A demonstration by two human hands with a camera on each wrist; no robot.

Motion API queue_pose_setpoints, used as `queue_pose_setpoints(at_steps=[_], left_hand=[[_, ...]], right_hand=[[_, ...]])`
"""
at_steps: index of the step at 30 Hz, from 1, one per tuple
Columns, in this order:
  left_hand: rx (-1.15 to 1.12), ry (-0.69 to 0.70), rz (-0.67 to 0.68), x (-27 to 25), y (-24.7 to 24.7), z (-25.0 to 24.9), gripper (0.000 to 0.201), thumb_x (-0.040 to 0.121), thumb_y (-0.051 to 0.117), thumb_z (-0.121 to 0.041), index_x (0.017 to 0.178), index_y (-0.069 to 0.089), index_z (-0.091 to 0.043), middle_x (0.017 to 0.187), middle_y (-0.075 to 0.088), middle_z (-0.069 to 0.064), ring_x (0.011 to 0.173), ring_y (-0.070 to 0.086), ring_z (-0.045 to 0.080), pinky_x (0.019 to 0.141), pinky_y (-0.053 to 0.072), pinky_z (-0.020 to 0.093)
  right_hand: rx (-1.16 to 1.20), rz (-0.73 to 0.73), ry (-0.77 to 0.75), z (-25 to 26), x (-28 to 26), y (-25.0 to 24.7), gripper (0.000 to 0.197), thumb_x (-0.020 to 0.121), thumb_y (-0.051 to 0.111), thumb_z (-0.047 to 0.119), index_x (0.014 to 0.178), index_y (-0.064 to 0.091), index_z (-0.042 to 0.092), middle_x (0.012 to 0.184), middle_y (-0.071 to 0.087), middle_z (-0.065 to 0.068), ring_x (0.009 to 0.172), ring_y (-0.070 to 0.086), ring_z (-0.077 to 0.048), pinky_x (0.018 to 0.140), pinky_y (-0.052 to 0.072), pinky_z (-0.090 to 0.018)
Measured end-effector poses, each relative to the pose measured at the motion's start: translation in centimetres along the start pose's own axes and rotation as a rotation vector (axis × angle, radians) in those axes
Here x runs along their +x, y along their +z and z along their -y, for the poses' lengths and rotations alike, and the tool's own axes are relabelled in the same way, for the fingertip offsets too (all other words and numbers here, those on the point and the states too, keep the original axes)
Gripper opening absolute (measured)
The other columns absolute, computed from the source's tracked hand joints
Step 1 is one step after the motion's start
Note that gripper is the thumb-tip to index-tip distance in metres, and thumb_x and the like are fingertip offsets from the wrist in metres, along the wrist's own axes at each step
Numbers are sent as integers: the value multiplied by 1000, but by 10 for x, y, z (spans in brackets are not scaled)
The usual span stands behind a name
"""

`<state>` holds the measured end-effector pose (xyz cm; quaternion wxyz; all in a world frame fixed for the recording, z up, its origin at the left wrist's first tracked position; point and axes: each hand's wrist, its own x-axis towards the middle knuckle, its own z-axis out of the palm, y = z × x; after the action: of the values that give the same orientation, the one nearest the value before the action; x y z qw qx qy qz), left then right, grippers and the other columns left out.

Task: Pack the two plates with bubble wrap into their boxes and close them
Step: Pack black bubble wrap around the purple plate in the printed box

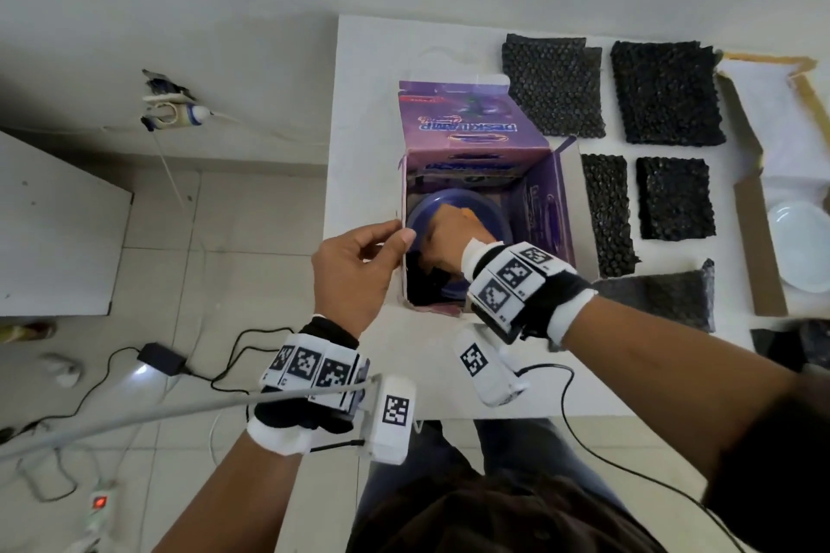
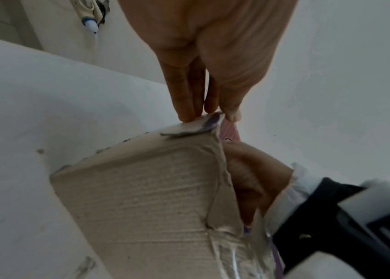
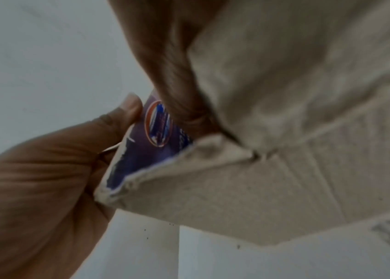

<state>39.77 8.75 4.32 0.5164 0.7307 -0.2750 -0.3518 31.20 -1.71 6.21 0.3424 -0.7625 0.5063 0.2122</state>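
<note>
Hands work at the open purple box point(image 1: 485, 175) on the white table point(image 1: 368, 103): the left hand point(image 1: 355, 265) pinches the box's left flap point(image 2: 189, 128) between thumb and fingertips, while the right hand point(image 1: 453, 238) reaches down inside, resting on the blue plate point(image 1: 458, 204) near the bottom. Whether its fingers grip the plate or only press it cannot be told; they are hidden below the rim. Dark wrap appears to lie in the box's near corner, under the wrist. Risk, judging from this: the pinched flap is already creased and torn at its corner, so a harder pull could rip it or tip the box toward its left. The plate could also knock the wall if let go unevenly. Right of the box lie black bubble wrap sheets point(image 1: 664, 94); farther right, a white plate point(image 1: 804, 251) sits in a second, open box point(image 1: 754, 247).
</note>
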Motion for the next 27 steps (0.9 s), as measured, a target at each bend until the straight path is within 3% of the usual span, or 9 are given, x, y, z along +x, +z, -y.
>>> queue_pose_setpoints(at_steps=[2, 5, 7, 10, 12, 18, 21, 24, 27], left_hand=[[-3, -3, 3, 0, 1, 0, 18, 78, 74, -25, 95, 71, -26, 70, 69, -11, 58, 64, 3, 72, 58, 32], [-21, -12, -6, -1, 2, 1, 17, 79, 73, -24, 96, 71, -25, 67, 68, -8, 55, 60, 2, 71, 58, 37], [-30, -19, -11, -2, 4, 1, 16, 80, 73, -22, 95, 71, -24, 66, 68, -9, 54, 59, 2, 70, 59, 38], [-38, -24, -17, -2, 5, 1, 15, 80, 73, -22, 94, 72, -24, 66, 68, -8, 53, 58, 3, 69, 59, 39], [-52, -29, -17, -2, 5, 2, 14, 79, 73, -22, 93, 72, -23, 64, 68, -7, 53, 58, 5, 69, 58, 41], [-24, -9, -11, -1, 5, 3, 15, 80, 73, -24, 94, 74, -19, 63, 65, -8, 54, 56, 5, 67, 56, 35], [-16, -10, -11, 0, 5, 3, 14, 80, 73, -24, 93, 73, -21, 65, 67, -7, 56, 58, 9, 68, 58, 38], [-7, -13, -6, 0, 3, 3, 13, 79, 73, -25, 92, 72, -25, 67, 68, -6, 58, 61, 12, 70, 58, 42], [-6, -9, -4, 0, 2, 2, 11, 79, 73, -25, 90, 72, -25, 67, 69, -7, 56, 61, 10, 70, 58, 42]], right_hand=[[-59, 87, 3, 1, 0, 3, 17, 82, 63, 14, 94, 63, 2, 86, 56, -11, 86, 57, -27, 61, 42, -27], [-69, 227, -2, 1, 1, 2, 19, 84, 62, 15, 99, 62, 3, 92, 52, -11, 90, 54, -25, 71, 43, -31], [-75, 279, -14, -1, 1, 1, 17, 87, 60, 14, 100, 61, 4, 94, 50, -11, 88, 50, -23, 68, 39, -28], [-27, 216, -26, -2, 2, 7, 31, 89, 55, 14, 118, 58, 4, 108, 60, -13, 100, 57, -28, 74, 39, -28], [-21, 137, -31, -1, 3, 15, 31, 90, 54, 16, 118, 58, 6, 119, 61, -14, 110, 58, -30, 81, 43, -32], [-94, 138, 34, 9, 19, 32, 29, 94, 46, 13, 120, 54, 1, 120, 60, -16, 111, 57, -30, 88, 43, -32], [-165, 138, 6, 12, 19, 31, 28, 88, 54, 18, 113, 58, 6, 103, 63, -9, 99, 62, -28, 81, 47, -34], [-229, 141, -26, 7, 13, 23, 16, 86, 57, 26, 96, 58, 14, 73, 52, 2, 77, 58, -23, 68, 45, -30], [-250, 213, -35, 5, 9, 12, 18, 91, 51, 26, 100, 57, 12, 79, 58, -2, 76, 54, -23, 68, 41, -30]])
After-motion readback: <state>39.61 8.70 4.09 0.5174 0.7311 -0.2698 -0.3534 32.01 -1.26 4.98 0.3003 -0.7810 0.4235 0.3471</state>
